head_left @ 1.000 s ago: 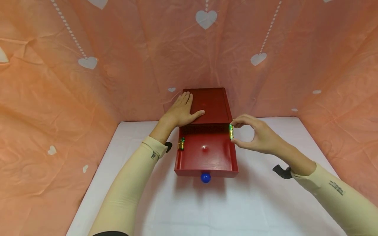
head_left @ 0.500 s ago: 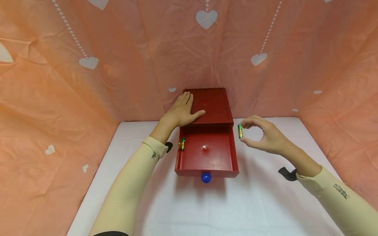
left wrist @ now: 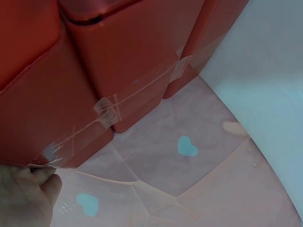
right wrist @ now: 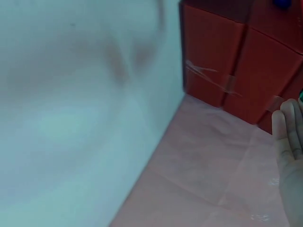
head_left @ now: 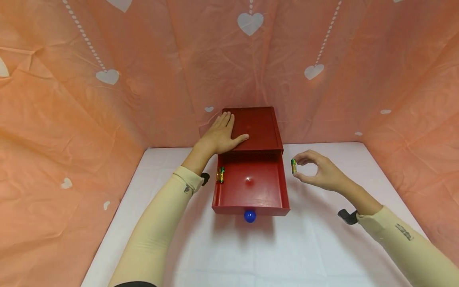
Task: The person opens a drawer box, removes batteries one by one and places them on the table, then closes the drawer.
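Observation:
In the head view a red drawer box (head_left: 256, 127) stands at the back of the table, its drawer (head_left: 258, 189) pulled out. My left hand (head_left: 219, 135) lies flat on the box top with fingers spread. Between thumb and fingertips, my right hand (head_left: 319, 171) pinches a green and gold battery (head_left: 294, 166), held upright just right of the drawer. Batteries (head_left: 220, 175) of the same look rest along the drawer's left wall. The left wrist view catches part of the left hand (left wrist: 23, 196) beside the box. At the right wrist view's edge, the right hand (right wrist: 289, 137) is partly cut off.
A round blue knob (head_left: 250, 216) sticks out from the drawer front. White cloth (head_left: 222, 255) covers the table, and orange fabric with white hearts (head_left: 201, 59) rises behind and at both sides. Clear tape (left wrist: 108, 111) runs along the stacked box side.
My right hand, with the battery in it, has moved right from the drawer's right edge and then slightly toward me. The left hand has stayed in place.

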A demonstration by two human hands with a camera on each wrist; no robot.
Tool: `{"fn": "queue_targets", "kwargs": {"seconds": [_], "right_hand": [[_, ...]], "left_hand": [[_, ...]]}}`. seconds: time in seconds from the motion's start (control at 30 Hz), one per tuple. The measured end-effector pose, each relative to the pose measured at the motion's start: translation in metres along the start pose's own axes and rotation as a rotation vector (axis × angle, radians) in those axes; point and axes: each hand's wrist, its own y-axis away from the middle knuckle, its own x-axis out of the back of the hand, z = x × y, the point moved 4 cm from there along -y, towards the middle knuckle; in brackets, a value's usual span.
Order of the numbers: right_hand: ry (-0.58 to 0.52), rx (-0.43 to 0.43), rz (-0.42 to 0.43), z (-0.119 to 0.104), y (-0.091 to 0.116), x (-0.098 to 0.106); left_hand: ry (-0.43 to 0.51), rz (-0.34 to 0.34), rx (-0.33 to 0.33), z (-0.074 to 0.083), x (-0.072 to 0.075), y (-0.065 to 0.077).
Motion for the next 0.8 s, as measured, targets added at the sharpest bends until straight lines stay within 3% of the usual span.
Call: {"fn": "queue_targets", "kwargs": {"seconds": [0.8], "right_hand": [[-0.022, -0.043, -0.11, 0.05, 0.005, -0.039]], "left_hand": [[-0.01, -0.001, -0.011, 0.002, 0.002, 0.001]]}}
